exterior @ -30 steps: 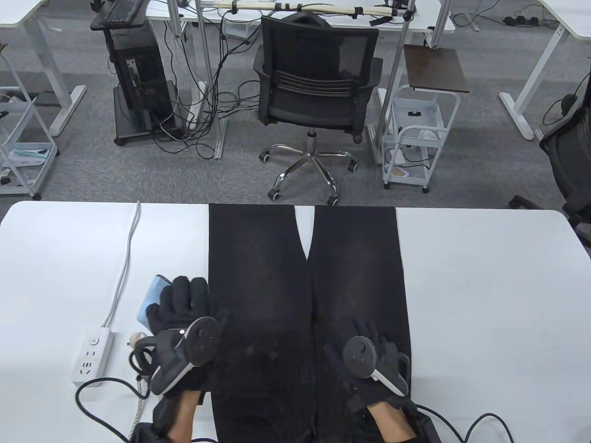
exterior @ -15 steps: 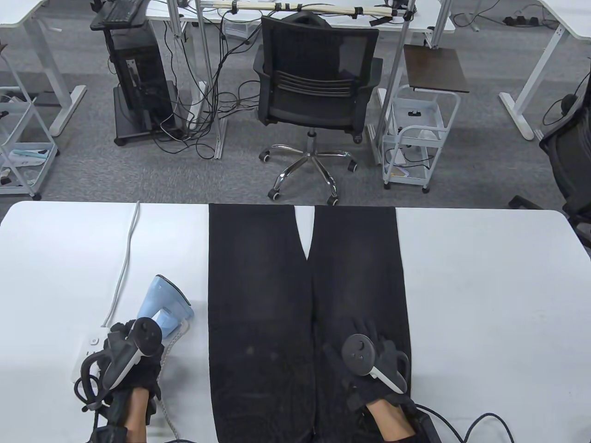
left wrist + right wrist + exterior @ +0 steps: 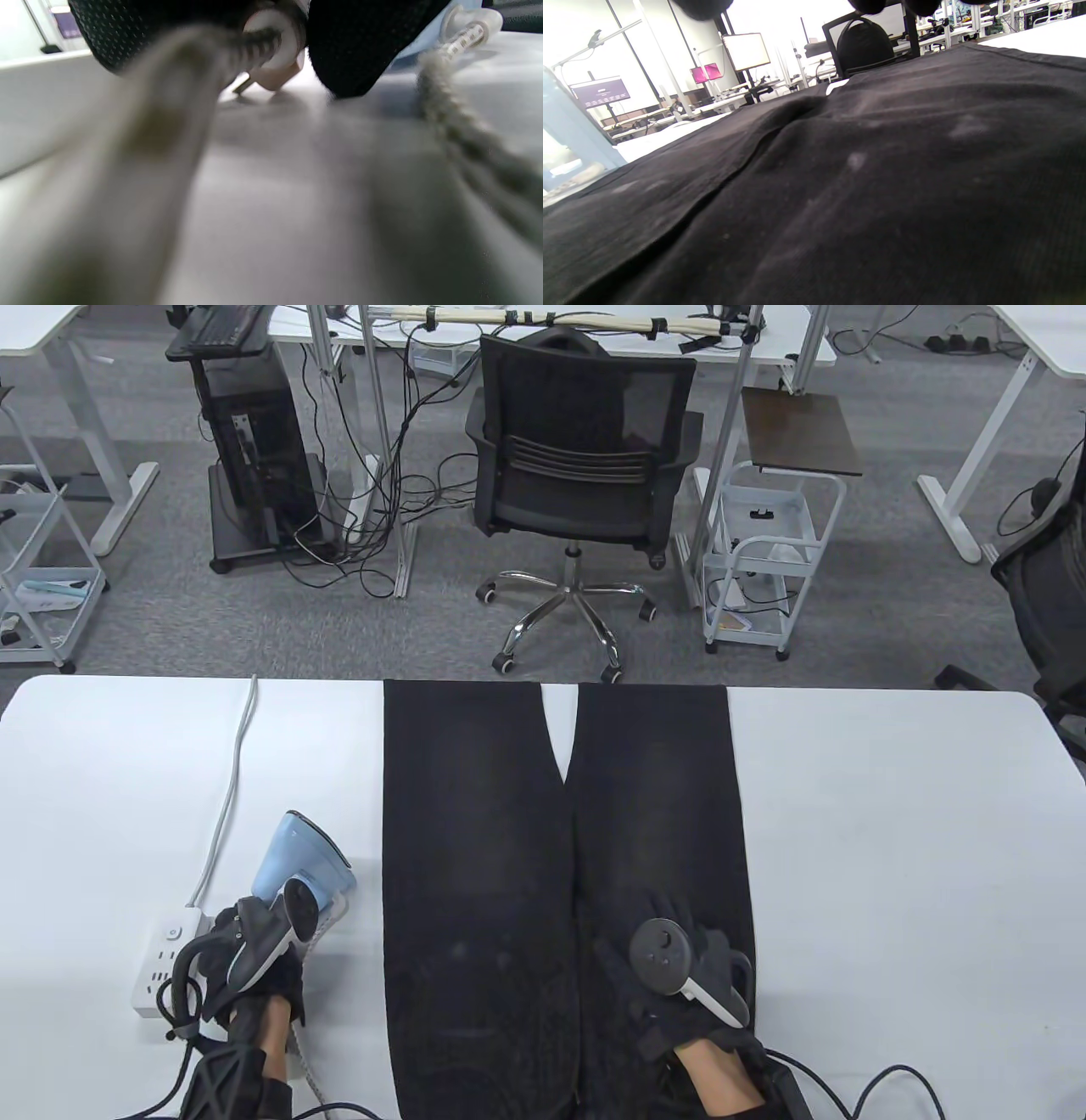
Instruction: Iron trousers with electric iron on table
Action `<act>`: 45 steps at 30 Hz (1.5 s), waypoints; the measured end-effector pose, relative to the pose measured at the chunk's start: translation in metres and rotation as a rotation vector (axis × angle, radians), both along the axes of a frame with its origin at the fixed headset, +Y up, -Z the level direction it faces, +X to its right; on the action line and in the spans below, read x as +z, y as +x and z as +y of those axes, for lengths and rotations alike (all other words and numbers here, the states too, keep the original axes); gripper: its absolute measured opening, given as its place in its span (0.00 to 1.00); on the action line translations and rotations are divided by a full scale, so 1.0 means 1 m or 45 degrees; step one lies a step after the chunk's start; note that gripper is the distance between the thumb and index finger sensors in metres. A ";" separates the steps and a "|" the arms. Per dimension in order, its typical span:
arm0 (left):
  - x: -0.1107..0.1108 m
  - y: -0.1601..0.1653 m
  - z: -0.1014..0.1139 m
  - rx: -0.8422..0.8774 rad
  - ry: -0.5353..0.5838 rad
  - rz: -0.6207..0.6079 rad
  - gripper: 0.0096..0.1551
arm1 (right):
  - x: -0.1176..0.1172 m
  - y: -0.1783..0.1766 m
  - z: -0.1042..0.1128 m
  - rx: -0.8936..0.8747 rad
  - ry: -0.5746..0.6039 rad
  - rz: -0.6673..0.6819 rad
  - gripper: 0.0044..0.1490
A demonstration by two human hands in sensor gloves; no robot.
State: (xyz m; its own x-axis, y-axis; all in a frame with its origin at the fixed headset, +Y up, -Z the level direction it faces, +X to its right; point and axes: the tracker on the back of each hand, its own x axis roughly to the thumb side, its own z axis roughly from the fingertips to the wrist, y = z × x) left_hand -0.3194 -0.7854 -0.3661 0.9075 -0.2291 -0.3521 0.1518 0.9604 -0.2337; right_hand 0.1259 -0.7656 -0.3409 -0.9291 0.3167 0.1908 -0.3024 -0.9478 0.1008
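Black trousers (image 3: 475, 831) lie flat on the white table (image 3: 891, 857), legs pointing away from me. A light blue electric iron (image 3: 301, 857) sits on the table just left of them. My left hand (image 3: 246, 959) is behind the iron, beside the power strip (image 3: 161, 959). In the left wrist view its fingers (image 3: 352, 46) pinch the iron's beige plug (image 3: 275, 63), prongs bare, just above the table. The braided cord (image 3: 458, 127) trails beside it. My right hand (image 3: 679, 950) rests flat on the trousers' right leg (image 3: 882, 190).
The white power strip lies near the table's left front, its grey cable (image 3: 225, 797) running to the far edge. Black glove cables (image 3: 891, 1077) lie at the front edge. An office chair (image 3: 577, 466) and a cart (image 3: 764, 560) stand beyond the table.
My left hand left the top of the iron and drew back left to the power strip, where it now holds the plug. The iron is uncovered. My right hand stayed put.
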 end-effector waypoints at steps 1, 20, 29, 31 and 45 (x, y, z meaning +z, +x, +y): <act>0.000 0.001 0.002 -0.040 0.003 -0.014 0.46 | 0.000 0.000 0.000 0.001 0.001 0.002 0.52; 0.039 -0.067 0.096 0.035 0.196 0.061 0.34 | -0.001 -0.001 -0.001 -0.007 -0.033 0.020 0.52; 0.051 -0.093 0.061 0.058 0.046 0.180 0.35 | -0.002 -0.001 -0.002 -0.005 -0.050 0.017 0.52; 0.052 -0.095 0.057 0.077 0.037 0.181 0.35 | -0.002 -0.001 -0.002 -0.004 -0.052 0.017 0.52; 0.052 -0.090 0.049 0.048 -0.053 0.130 0.35 | -0.003 -0.002 -0.002 -0.011 -0.066 0.019 0.52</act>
